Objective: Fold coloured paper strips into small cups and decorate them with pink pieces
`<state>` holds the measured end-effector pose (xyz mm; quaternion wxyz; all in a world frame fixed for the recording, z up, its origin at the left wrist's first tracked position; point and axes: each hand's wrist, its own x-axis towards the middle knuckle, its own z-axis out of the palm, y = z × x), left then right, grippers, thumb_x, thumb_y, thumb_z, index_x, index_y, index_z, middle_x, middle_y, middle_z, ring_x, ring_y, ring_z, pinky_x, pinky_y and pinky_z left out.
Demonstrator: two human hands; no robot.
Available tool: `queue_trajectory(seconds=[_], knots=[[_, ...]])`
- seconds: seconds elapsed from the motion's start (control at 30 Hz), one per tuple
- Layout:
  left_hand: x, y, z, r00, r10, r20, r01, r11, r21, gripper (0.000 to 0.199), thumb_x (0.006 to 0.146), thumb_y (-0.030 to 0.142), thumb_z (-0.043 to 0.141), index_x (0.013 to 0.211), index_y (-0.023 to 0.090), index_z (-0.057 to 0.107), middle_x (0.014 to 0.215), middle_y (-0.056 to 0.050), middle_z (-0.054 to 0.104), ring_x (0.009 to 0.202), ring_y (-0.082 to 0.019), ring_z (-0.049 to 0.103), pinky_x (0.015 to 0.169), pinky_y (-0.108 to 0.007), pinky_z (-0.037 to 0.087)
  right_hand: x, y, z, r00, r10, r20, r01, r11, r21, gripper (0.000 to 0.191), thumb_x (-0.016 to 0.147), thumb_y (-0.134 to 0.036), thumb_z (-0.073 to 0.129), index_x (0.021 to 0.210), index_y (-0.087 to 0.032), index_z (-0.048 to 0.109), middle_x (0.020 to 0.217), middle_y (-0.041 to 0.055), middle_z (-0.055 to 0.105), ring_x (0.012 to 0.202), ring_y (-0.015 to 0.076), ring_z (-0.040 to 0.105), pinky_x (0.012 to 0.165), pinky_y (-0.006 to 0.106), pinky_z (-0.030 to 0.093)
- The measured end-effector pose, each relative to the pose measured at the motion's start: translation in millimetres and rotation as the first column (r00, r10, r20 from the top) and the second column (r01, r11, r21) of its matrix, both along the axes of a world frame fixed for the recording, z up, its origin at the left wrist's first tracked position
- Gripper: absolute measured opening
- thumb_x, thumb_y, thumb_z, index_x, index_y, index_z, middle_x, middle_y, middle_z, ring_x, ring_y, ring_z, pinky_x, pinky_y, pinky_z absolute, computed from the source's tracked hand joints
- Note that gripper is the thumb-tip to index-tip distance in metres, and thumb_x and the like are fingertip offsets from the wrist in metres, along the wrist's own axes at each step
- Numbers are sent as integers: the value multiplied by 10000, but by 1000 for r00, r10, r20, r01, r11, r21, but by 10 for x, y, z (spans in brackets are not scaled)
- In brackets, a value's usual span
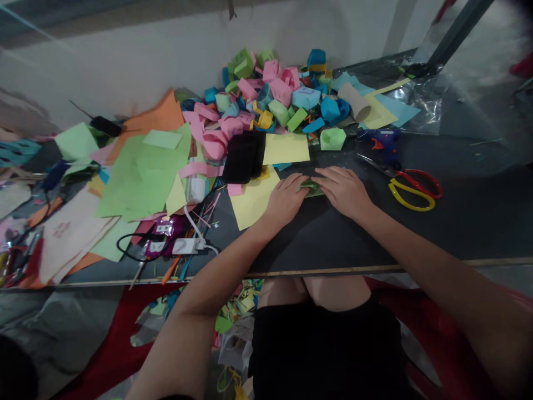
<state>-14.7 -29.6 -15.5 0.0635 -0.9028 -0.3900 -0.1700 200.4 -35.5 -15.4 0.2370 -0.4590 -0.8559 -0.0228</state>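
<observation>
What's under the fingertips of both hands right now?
A green piece of paper shows between the left hand and the right hand, over the dark table. The hands cover part of it, so its full shape and whatever lies beneath it cannot be seen.

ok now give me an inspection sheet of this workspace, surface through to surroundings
Surface: dark tabletop, mostly covered at left
Job's things: green paper between the hands; scissors and blue glue gun to the right
Clutter: heap of folded paper pieces at the back, loose sheets at left
Grip: left hand and right hand both at the green paper; finger closure unclear
Cables: white cable and black cable at left
Surroundings: pale wall behind, red chair and paper scraps below
</observation>
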Motion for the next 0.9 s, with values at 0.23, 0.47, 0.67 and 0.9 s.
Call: queue_trajectory(seconds=[0.23,0.47,0.67,0.9], knots=[[-15,14,-56,999,-31,33,30,999,27,248,1031,177,507,1049,166,754,1213,-112,753,1284,-255,634,982,-390,547,32,-6,-8,998,47,28,-48,999,21,364,1017,-151,461,1128,-249,794,1365,70,704,1229,261,632,996,450,502],[-53,33,-118,999,-17,51,19,999,-36,320,1037,147,446,1256,161,679,1097,-96,776,1003,-191,715,858,-327,563,43,43,-89,998,57,24,-55,997,-62,363,1001,-154,487,1155,-280,792,1247,30,765,1163,243,678,970,444,538],[-16,-86,-7,1000,8,9,-7,996,-84,272,1044,207,476,1134,165,728,1193,-99,753,1093,-214,697,933,-362,553,129,46,-66,997,72,40,-65,986,-155,412,983,-128,494,1254,-292,757,1286,10,747,1235,234,669,1007,421,565],[-37,-336,132,987,18,-161,-48,981,-185,499,1078,317,387,1470,50,541,1519,-190,549,1421,-263,539,1194,-404,413,348,-6,34,964,226,140,-186,949,-254,522,1026,-306,453,1547,-311,493,1550,0,537,1487,270,449,1187,510,415]])
